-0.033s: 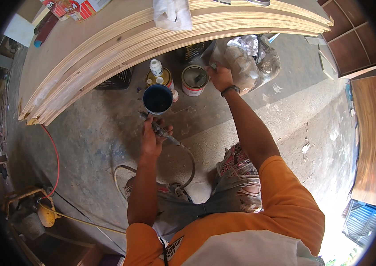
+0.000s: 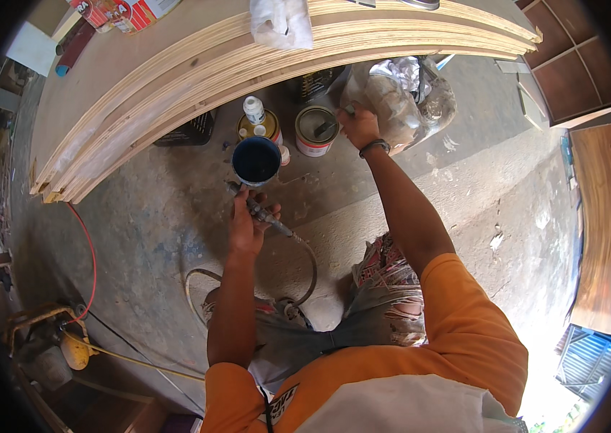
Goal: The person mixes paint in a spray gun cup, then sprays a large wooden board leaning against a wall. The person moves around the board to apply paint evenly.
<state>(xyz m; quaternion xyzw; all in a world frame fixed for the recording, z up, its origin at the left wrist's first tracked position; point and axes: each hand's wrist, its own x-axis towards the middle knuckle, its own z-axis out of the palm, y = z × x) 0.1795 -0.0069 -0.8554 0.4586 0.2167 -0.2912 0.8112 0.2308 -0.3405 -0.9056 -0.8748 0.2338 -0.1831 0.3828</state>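
My left hand (image 2: 248,224) is closed round a spray gun (image 2: 260,213) with a hose (image 2: 313,267) running from its end. On top of the gun sits an open round cup (image 2: 256,160), dark blue inside. My right hand (image 2: 360,128) is closed beside the rim of an open paint can (image 2: 313,150). From its fingers shows the end of a greenish stick-like thing (image 2: 349,110). Inside the can a dark flat piece (image 2: 321,130) stands tilted; whether the two are one tool I cannot tell. Behind the cup a white bottle (image 2: 253,108) stands on a yellowish can (image 2: 271,124).
Stacked plywood sheets (image 2: 197,68) overhang the cans, with a white cloth (image 2: 280,25) on top. A cloudy plastic container (image 2: 421,115) stands right of my hand. A red hose (image 2: 94,260) and yellow equipment (image 2: 77,351) lie at the left. Wooden panels (image 2: 605,231) lean at the right.
The dark piece in the can and the greenish end at my right hand have shifted slightly. My left hand and the spray gun have stayed in place.
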